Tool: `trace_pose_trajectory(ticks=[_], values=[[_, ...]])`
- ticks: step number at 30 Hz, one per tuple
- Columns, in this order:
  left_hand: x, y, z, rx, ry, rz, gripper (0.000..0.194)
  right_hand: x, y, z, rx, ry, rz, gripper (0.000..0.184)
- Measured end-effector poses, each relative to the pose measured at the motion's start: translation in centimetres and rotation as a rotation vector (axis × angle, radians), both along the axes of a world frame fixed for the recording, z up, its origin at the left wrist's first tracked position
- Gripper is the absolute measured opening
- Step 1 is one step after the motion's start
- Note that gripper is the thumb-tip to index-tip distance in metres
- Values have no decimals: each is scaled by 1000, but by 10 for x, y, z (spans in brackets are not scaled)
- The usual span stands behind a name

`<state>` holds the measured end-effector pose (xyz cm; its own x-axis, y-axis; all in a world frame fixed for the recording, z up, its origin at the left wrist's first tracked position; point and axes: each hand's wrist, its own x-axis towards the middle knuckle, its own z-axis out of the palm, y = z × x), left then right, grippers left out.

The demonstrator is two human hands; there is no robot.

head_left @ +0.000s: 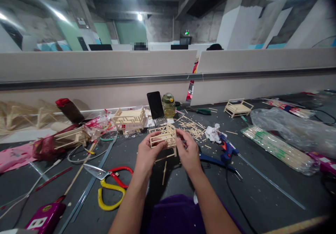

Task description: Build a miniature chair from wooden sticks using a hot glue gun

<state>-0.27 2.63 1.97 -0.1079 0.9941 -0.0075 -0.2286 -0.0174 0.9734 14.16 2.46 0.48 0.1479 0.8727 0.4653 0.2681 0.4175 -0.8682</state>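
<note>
Wooden stick frame (171, 138) was above the dark table (90, 221), gripped by left hand (147, 154) and right hand (190, 156). Looked light, stiff, fragile at joints; corner posts seemed the safest hold.

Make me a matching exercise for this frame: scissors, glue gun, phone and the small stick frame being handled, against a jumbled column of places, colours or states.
Column one
1. Scissors
2. Glue gun
3. Phone
4. Stick frame

Column two
A. Propped up, screen dark, beside a bottle
B. Held between left hand and right hand
C. One red handle loop, one yellow
D. Mostly blue, beside crumpled white paper

Right pairs: 1-C, 2-D, 3-A, 4-B
</note>
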Motion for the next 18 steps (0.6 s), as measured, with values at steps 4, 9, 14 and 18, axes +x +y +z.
trace_pose_trajectory(ticks=[4,9,14,18], values=[[-1,0,0,9,3,7,57,0,2,-4,-52,118,21,33],[0,-1,2,5,-2,4,58,1,3,-4,-91,140,2,35],[1,-2,3,-3,-21,-2,60,17,1,4,-118,49,-62,36],[0,-1,2,-12,-30,6,60,45,-14,13,-176,-152,-176,35]])
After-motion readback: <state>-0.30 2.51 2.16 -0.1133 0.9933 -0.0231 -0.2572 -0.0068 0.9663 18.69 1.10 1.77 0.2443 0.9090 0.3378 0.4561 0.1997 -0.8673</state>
